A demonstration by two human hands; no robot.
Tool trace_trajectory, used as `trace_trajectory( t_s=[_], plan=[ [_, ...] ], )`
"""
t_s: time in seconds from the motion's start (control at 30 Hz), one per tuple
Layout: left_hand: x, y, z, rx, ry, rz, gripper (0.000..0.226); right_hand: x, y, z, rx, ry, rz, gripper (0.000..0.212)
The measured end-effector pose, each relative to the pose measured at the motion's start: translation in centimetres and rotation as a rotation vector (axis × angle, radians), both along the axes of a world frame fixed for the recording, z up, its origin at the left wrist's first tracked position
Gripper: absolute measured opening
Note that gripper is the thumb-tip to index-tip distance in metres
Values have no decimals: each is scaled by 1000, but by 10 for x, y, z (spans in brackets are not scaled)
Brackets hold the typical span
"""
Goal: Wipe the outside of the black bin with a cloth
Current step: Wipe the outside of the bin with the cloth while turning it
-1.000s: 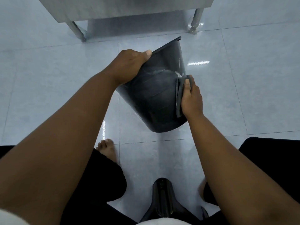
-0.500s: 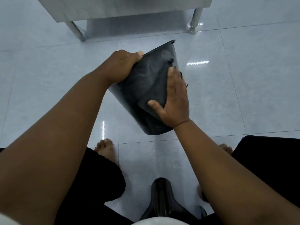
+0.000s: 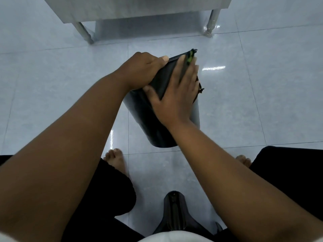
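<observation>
- Pale blue-grey tiles covered the floor [image 3: 52, 84]; they were glossy, with thin joints and bright reflections of light.
- At the far side stood a steel table [image 3: 139, 9] on two round metal legs; only its lower edge was in view.
- The black bin [image 3: 145, 119] was in the middle, tilted, with its mouth turned away from the person and its base toward the person's feet. I could not tell if the base touched the tiles.
- The left hand [image 3: 141, 70] was clamped on the bin's rim, fingers curled over the edge and thumb on the outer wall.
- The right hand [image 3: 176, 100] lay flat on the outer wall, fingers straight and thumb spread, and pressed a dark cloth [image 3: 166, 79] against it near the rim. A frayed dark edge showed just beside the little finger.
- A small green mark [image 3: 190, 55] sat at the far rim; it was too blurred to tell what it was.
- Two bare feet [image 3: 114, 158] rested on the tiles just near the base, one at each side, below black trousers [image 3: 288, 172].
- A dark glossy object [image 3: 173, 212] rose from the bottom edge, between the knees.
- Bare tiles lay at both sides of the bin, and also between its rim and the table legs.
</observation>
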State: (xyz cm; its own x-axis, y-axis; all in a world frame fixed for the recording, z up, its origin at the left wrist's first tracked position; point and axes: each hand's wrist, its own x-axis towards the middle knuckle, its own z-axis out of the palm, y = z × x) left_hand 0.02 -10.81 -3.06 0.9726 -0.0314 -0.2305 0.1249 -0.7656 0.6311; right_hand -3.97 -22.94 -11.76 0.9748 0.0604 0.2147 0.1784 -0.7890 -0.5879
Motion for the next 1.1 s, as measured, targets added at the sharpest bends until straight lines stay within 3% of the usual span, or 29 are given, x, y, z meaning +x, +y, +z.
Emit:
trace_trajectory(
  t_s=[0.1,0.17,0.3,0.37,0.47,0.57,0.67,0.77,0.83,0.9,1.0,1.1],
  plan=[
    [-1,3,2,-2,10,8,56,-14,-7,-21,-166,-143,134,110],
    [0,2,3,-27,27,4,59,-12,-22,-33,-139,-122,133,115],
    [-2,7,5,-73,56,-2,61,5,-49,-38,225,175,71,121],
    [-3,8,5,-89,90,-8,62,29,-60,-36,459,366,21,111],
    [-7,2,9,-78,113,-51,55,64,-66,-28,603,627,-124,94],
    [-7,-1,8,-102,126,-48,51,70,-53,-12,692,604,-230,91],
    [-7,5,5,-177,123,10,52,40,-17,10,544,228,-144,79],
    [-4,4,4,-178,115,26,51,-4,15,3,100,-81,-21,90],
    [0,5,5,-146,123,30,49,-27,17,-19,-207,-215,175,88],
    [4,10,5,-77,123,45,45,-39,3,-42,-387,-332,423,86],
    [9,21,3,-62,110,132,45,-43,-22,-63,-355,-347,498,95],
    [8,28,-1,-63,98,160,50,-42,-55,-80,-145,-75,279,115]
  ],
)
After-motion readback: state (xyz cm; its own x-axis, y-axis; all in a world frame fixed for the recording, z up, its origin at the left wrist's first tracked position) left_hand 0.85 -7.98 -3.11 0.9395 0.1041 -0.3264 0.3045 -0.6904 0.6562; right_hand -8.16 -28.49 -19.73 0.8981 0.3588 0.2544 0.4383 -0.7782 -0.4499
